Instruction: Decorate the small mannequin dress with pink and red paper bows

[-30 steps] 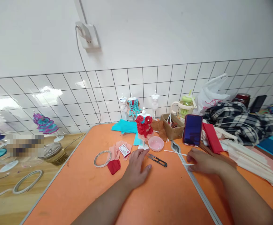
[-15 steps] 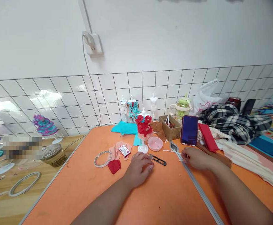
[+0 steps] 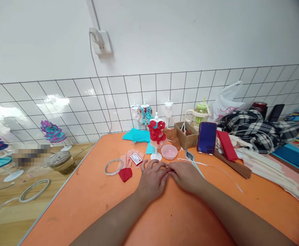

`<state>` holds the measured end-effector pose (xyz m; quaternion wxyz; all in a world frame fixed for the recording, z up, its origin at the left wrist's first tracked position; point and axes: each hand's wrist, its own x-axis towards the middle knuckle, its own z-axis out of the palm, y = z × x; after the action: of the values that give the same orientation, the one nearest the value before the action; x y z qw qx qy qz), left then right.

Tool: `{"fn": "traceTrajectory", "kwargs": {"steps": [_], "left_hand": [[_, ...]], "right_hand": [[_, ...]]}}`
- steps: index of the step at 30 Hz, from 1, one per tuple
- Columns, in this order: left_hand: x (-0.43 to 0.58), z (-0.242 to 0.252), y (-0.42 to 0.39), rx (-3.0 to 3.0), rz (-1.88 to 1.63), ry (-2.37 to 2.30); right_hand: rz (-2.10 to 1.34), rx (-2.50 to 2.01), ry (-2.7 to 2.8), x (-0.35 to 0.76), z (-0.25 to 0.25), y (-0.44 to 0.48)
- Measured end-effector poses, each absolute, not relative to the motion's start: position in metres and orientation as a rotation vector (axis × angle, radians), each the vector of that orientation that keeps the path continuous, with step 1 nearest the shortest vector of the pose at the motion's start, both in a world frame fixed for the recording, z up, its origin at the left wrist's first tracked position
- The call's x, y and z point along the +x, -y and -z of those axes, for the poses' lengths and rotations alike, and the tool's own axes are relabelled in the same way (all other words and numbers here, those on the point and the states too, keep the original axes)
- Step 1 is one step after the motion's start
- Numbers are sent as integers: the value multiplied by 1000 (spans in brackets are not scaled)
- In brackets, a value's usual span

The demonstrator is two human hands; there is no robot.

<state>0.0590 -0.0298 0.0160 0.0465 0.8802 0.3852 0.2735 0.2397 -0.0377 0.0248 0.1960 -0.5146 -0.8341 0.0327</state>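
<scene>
My left hand (image 3: 153, 179) rests palm down on the orange table (image 3: 88, 205), its fingers apart and holding nothing. Beside it my right hand (image 3: 185, 176) is closed at the left hand's fingertips, over the place of the black snips (image 3: 167, 166), of which only a small dark part shows. Behind the hands stands a small white dress form (image 3: 156, 155) in a red flowered dress (image 3: 156, 131). A pink bowl (image 3: 169, 152) is to its right. At the left lie a ring of tape (image 3: 113, 167), a red cloth piece (image 3: 125, 174) and a labelled card (image 3: 136, 159).
A cardboard box (image 3: 187, 138), an upright phone (image 3: 207, 138), a green-lidded bottle (image 3: 200, 114) and folded fabrics (image 3: 267, 169) stand or lie to the right. White strips and a grey zipper-like band (image 3: 190, 156) lie nearby. A glass jar (image 3: 62, 162) is on the wooden table.
My right hand has moved left from the white strip and grey band to the snips beside my left hand. The white strip lies loose. The camera view has shifted slightly.
</scene>
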Motion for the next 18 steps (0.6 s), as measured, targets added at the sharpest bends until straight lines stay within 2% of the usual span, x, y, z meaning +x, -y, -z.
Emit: {"fn": "traceTrajectory", "kwargs": {"steps": [4, 8, 11, 14, 18], "left_hand": [[58, -12, 23, 2460, -907, -1107], [54, -2, 7, 1946, -1081, -1015], [50, 3, -3, 1657, -1139, -981], [47, 6, -6, 1527, -1119, -914], [47, 11, -4, 1472, -1029, -779]], "right_hand": [[-29, -1321, 2384, 235, -18, 39], [64, -1147, 2284, 228, -20, 40], [-190, -1187, 2153, 243, -31, 36], [-587, -1476, 1959, 281, -40, 26], [-818, -1736, 1844, 336, -40, 18]]}}
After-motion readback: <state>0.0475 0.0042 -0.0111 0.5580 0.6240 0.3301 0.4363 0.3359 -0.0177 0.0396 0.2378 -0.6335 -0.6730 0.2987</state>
